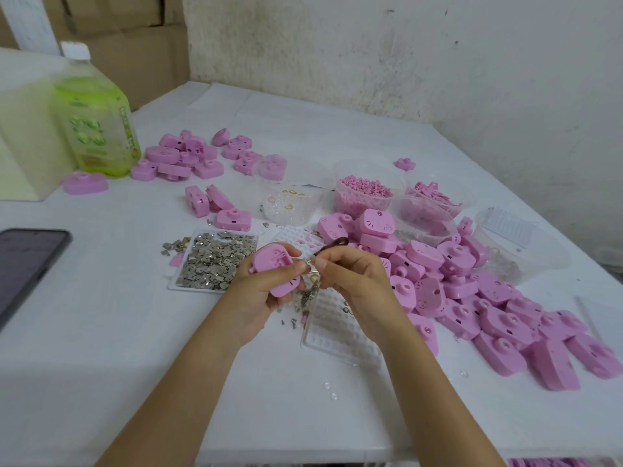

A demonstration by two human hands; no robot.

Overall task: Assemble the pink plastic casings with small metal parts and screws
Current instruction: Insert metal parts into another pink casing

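Left hand (259,291) grips light, rigid pink casing (274,267) by its edges; right hand (350,274) pinches tiny, easily dropped metal part (312,264).

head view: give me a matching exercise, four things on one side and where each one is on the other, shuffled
Things
1. green bottle
2. phone
3. pink casing
4. small metal piece

Places
a. held in the left hand
b. lying flat at the left edge of the table
c. standing far left, white cap on
d. pinched in the right hand

Pairs: 1-c, 2-b, 3-a, 4-d
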